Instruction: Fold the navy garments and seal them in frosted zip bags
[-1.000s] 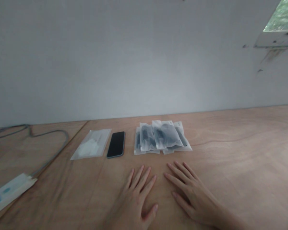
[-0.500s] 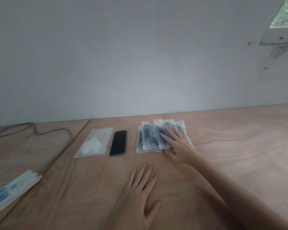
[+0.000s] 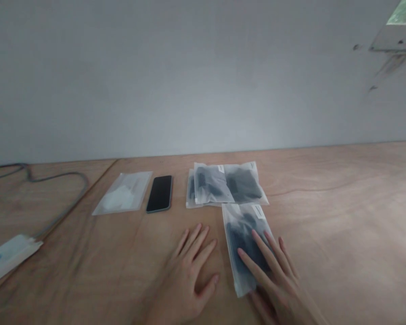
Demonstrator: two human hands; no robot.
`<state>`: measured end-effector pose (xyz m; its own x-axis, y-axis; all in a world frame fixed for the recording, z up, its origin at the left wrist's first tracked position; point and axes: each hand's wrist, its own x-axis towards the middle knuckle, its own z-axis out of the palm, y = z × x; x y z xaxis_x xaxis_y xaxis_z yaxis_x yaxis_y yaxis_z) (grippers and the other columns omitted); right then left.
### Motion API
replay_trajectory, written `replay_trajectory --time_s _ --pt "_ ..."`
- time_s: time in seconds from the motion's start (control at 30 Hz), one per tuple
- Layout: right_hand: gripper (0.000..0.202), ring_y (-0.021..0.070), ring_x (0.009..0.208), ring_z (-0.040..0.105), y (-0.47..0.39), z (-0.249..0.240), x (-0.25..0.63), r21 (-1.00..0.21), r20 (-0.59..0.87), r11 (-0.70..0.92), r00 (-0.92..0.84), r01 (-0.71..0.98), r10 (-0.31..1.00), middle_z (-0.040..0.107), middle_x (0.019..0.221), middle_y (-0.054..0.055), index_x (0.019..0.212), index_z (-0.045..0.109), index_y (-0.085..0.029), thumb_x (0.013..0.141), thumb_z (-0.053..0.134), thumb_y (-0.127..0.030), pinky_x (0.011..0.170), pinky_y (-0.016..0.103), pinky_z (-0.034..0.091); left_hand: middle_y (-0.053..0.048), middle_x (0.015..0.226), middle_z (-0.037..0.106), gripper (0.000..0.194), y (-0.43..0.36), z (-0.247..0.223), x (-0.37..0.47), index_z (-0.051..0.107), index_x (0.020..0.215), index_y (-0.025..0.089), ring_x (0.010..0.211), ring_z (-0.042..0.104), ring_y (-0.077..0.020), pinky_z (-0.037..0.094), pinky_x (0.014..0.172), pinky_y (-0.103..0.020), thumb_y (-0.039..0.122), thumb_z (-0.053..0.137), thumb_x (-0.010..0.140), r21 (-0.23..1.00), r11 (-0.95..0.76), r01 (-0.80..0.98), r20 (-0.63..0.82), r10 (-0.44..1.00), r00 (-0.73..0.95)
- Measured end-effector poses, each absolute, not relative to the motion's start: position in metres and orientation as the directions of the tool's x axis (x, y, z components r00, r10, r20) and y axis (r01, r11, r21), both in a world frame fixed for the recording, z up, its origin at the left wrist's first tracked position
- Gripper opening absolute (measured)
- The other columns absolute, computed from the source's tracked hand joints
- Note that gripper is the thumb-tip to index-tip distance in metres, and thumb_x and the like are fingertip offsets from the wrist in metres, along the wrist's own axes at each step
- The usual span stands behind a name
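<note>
From the head camera, a brown wood-grained tabletop (image 3: 341, 216) runs up to a plain grey wall (image 3: 203, 81), with a black-screened slim phone (image 3: 159, 194) and a flat translucent plastic bag (image 3: 138, 183), something white inside, over on the left. Right of the phone, overlapping frosted plastic pouches (image 3: 211, 184) show dark contents, and just this side of them sits another frosted rectangular pouch (image 3: 238, 225), dark inside, under the spread fingers of the right hand (image 3: 280, 284), thumb's grip impossible to tell. The left hand (image 3: 187, 275) lies palm-down nearby, fingers slightly parted, holding nothing.

The right hand (image 3: 280, 280) partly hides the near packet (image 3: 237, 232); the left edge crops a white object (image 3: 11, 256).
</note>
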<state>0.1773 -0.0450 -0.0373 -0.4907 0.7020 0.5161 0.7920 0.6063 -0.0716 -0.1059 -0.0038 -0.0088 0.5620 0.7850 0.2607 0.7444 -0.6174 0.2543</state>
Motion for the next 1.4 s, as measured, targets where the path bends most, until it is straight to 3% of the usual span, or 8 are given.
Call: replay_trajectory --time_s 0.13,0.23,0.43,0.63,1.1,1.2,1.3,1.4 --pt "0.040 0.0316 0.140 0.053 -0.042 -0.032 0.172 -0.094 0.669 0.705 -0.480 0.703 0.567 0.063 0.140 0.016 0.130 0.070 -0.021 0.096 0.054 -0.007 0.114 0.054 0.051 -0.012 0.114 0.073 0.022 -0.024 -0.003 -0.090 0.074 0.110 0.020 0.104 0.072 -0.0250 0.059 0.088 -0.036 0.027 0.057 0.099 0.458 -0.574 0.679 0.243 0.815 0.526" --pt "0.030 0.0215 0.112 0.067 -0.043 -0.021 0.169 -0.134 0.676 0.756 -0.499 0.641 0.542 0.073 0.109 0.010 0.112 0.074 -0.019 0.103 0.048 -0.008 0.108 0.038 0.056 -0.004 0.082 0.072 0.025 -0.040 -0.003 -0.070 0.074 0.087 0.021 0.072 0.070 -0.0169 0.051 0.064 -0.026 0.027 0.053 0.100 0.630 -0.403 0.664 0.068 0.880 0.470" --pt "0.028 0.0178 0.090 0.071 -0.048 -0.006 0.169 -0.212 0.654 0.791 -0.518 0.574 0.551 0.075 0.092 0.006 0.105 0.073 -0.016 0.107 0.046 -0.009 0.105 0.033 0.058 -0.002 0.070 0.074 0.033 -0.039 -0.004 -0.048 0.075 0.077 0.020 0.062 0.067 -0.0153 0.045 0.056 -0.023 0.041 0.059 0.097 0.813 0.104 0.572 -0.324 0.898 0.297" --pt "0.029 0.0169 0.086 0.073 -0.048 -0.009 0.167 -0.286 0.681 0.800 -0.476 0.527 0.557 0.074 0.086 0.005 0.102 0.072 -0.015 0.109 0.044 -0.011 0.102 0.031 0.060 -0.002 0.072 0.072 0.047 -0.032 0.002 -0.045 0.068 0.085 0.016 0.037 0.047 -0.0082 0.028 0.032 -0.021 0.063 0.066 0.082 0.807 0.449 0.384 -0.575 0.746 0.336" --pt "0.019 0.0190 0.096 0.073 -0.056 -0.017 0.169 -0.468 0.550 0.756 -0.519 0.457 0.654 0.073 0.092 0.004 0.108 0.064 -0.021 0.101 0.054 -0.007 0.095 0.030 0.064 0.002 0.057 0.062 0.038 0.102 0.004 -0.057 0.059 0.072 0.020 0.039 0.048 -0.0086 0.033 0.042 -0.020 0.049 0.057 0.097 0.849 0.119 0.514 -0.255 0.946 0.201" --pt "0.012 0.0184 0.091 0.074 -0.054 -0.013 0.171 -0.363 0.604 0.801 -0.533 0.476 0.592 0.075 0.092 0.003 0.109 0.068 -0.022 0.099 0.064 -0.015 0.102 0.035 0.061 -0.001 0.067 0.069 0.033 0.089 0.007 -0.059 0.065 0.080 0.019 0.047 0.055 -0.0126 0.036 0.049 -0.024 0.045 0.056 0.098 0.808 0.024 0.589 -0.163 0.969 0.184" --pt "0.034 0.0270 0.112 0.072 -0.049 -0.013 0.175 -0.256 0.657 0.783 -0.492 0.566 0.571 0.076 0.116 0.011 0.129 0.068 -0.019 0.099 0.069 -0.035 0.109 0.047 0.058 -0.003 0.074 0.071 0.020 0.054 0.011 -0.064 0.067 0.079 0.020 0.065 0.063 -0.0178 0.039 0.061 -0.026 0.032 0.060 0.094 0.754 -0.064 0.654 -0.081 0.979 0.189" --pt "0.048 0.0360 0.145 0.052 -0.044 -0.019 0.173 -0.346 0.609 0.595 -0.309 0.725 0.730 0.056 0.155 0.018 0.151 0.053 -0.017 0.105 0.054 -0.031 0.108 0.055 0.057 0.000 0.068 0.068 0.013 0.018 0.014 -0.064 0.068 0.075 0.022 0.064 0.061 -0.0173 0.039 0.063 -0.026 0.022 0.064 0.087 0.738 -0.104 0.667 -0.099 0.961 0.260"
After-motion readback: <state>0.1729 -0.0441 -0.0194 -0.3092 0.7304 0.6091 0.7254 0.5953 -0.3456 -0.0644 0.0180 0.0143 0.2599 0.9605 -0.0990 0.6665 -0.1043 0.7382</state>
